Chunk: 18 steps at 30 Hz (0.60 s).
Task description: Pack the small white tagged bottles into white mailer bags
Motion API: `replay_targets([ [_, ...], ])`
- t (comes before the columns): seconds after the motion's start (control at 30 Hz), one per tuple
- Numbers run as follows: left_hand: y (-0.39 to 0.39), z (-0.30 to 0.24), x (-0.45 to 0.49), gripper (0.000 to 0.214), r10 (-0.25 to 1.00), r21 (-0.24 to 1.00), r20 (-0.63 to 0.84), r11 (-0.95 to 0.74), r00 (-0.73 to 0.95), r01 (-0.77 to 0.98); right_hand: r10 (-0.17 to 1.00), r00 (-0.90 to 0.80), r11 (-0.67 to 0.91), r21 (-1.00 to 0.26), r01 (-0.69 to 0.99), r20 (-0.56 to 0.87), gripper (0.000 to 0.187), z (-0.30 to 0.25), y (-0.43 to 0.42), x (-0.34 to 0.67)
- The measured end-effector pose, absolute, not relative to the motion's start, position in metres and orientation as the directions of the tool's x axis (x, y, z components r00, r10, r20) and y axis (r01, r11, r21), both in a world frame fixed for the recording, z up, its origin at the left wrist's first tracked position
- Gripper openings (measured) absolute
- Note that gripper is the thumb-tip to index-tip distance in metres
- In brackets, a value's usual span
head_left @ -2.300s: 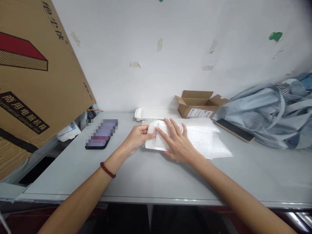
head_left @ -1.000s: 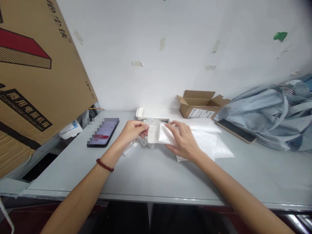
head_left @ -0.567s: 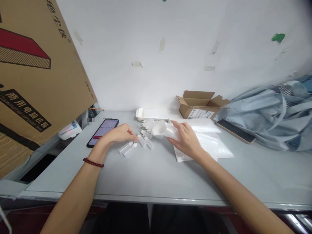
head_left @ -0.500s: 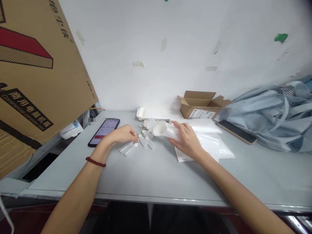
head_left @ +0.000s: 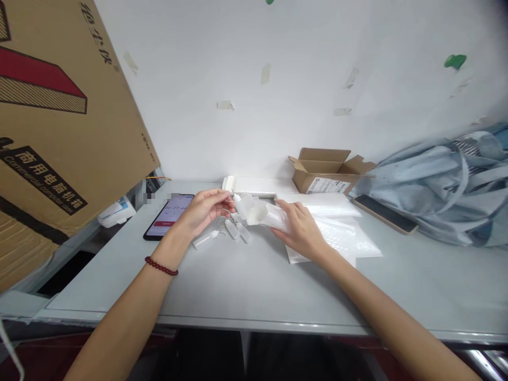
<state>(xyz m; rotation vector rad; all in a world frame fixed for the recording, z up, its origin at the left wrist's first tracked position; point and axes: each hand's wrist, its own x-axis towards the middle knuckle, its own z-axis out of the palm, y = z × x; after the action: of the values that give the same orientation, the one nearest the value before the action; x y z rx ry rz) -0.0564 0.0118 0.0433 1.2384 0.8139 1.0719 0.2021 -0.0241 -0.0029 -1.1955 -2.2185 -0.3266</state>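
My left hand (head_left: 208, 209), wearing a dark red beaded bracelet (head_left: 161, 266) at the wrist, pinches a small translucent dropper bottle (head_left: 239, 202) by its tip end. The bottle is at the open flaps of a small white box (head_left: 273, 216); whether it is inside the opening I cannot tell. My right hand (head_left: 299, 225) grips that box, its open end turned to the left. Below the hands, more small bottles lie on the table, one bottle (head_left: 205, 241) apart at the left and others close together under the box. Thin loops hang from their caps.
A phone (head_left: 169, 217) showing a timer lies at the left, a second phone (head_left: 384, 214) at the right. White bubble mailers (head_left: 337, 238) lie beside my right hand. Behind stand an open cardboard box (head_left: 329, 174) and a large carton (head_left: 71, 132); blue fabric (head_left: 444, 185) is heaped at right.
My left hand has lifted one bottle from the left pair on the table and carried it up and right to the white box. My right hand has barely moved.
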Motion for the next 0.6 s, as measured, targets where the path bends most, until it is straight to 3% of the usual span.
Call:
replay_targets([
  [0.2, 0.007, 0.035, -0.040, 0.022, 0.916, 0.977, 0.053, 0.035, 0.399, -0.210, 0.654, -0.408, 0.594, -0.098, 0.799, 0.637, 0.058, -0.004, -0.023, 0.203],
  [0.3, 0.005, 0.030, -0.033, 0.024, 0.916, 0.998, 0.003, 0.024, 0.401, -0.061, 0.648, -0.388, 0.603, -0.130, 0.787, 0.656, 0.059, -0.006, -0.022, 0.203],
  [0.43, 0.003, 0.023, -0.026, 0.025, 0.960, 0.977, -0.014, -0.047, 0.280, 0.208, 0.648, -0.363, 0.602, -0.158, 0.783, 0.670, 0.058, -0.007, -0.022, 0.202],
  [0.6, 0.001, 0.017, -0.020, 0.033, 0.947, 0.975, -0.023, -0.050, 0.321, 0.218, 0.635, -0.364, 0.615, -0.161, 0.772, 0.681, 0.055, -0.006, -0.023, 0.200],
])
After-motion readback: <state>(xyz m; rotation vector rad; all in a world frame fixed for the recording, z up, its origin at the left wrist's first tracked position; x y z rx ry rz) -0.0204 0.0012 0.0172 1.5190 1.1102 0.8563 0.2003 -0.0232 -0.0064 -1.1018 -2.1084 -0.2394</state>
